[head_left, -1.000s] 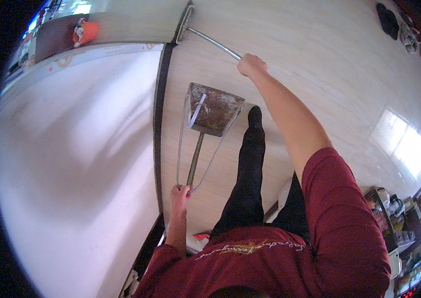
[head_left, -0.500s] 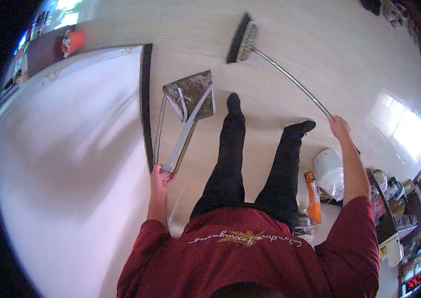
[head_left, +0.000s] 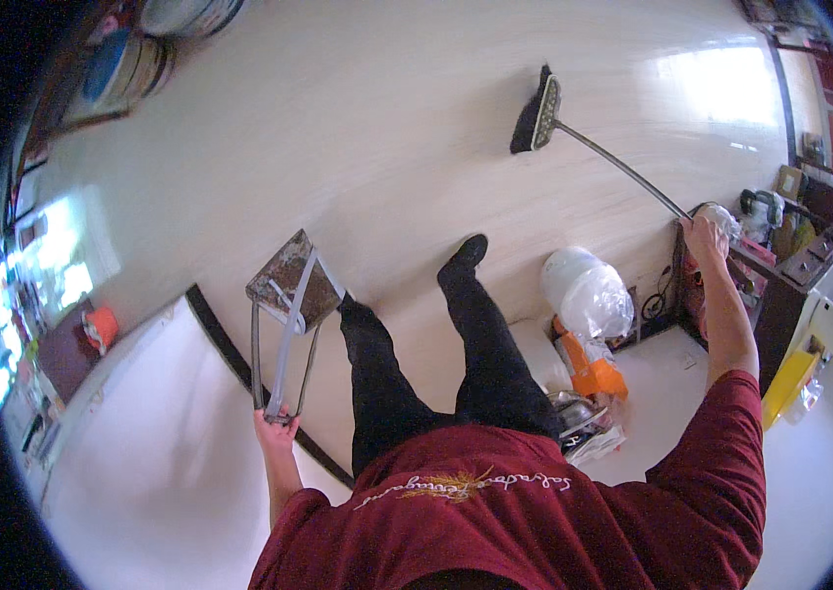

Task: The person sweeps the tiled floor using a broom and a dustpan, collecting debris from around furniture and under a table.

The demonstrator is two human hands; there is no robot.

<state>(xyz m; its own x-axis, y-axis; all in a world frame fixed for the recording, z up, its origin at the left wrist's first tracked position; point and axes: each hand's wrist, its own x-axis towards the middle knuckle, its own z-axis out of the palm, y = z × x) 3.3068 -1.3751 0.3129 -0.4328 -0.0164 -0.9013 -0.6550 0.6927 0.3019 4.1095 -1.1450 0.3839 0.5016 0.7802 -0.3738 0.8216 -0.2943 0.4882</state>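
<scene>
My left hand (head_left: 277, 431) is closed round the top of a long-handled dustpan (head_left: 310, 287) with a grey frame. Its worn, brown-stained pan hangs ahead of the hand, close to my left foot. My right hand (head_left: 706, 240) grips the upper end of a broom's metal stick. At the far end, the dark-bristled broom head (head_left: 546, 114) is on the pale floor, out ahead and apart from the dustpan. From this view I cannot tell whether the pan touches the floor.
A white container covered with clear plastic (head_left: 589, 295) stands right of my legs, beside an orange bag (head_left: 595, 369). Further right is a dark cabinet (head_left: 805, 270) loaded with items. A dark-edged white surface (head_left: 171, 393) lies left. Large round containers (head_left: 126, 74) stand far left.
My view has turned right, bringing the right-hand cabinet and far-left containers further into sight. My feet have shifted. Both hands keep their holds, and the broom head sits further right in view.
</scene>
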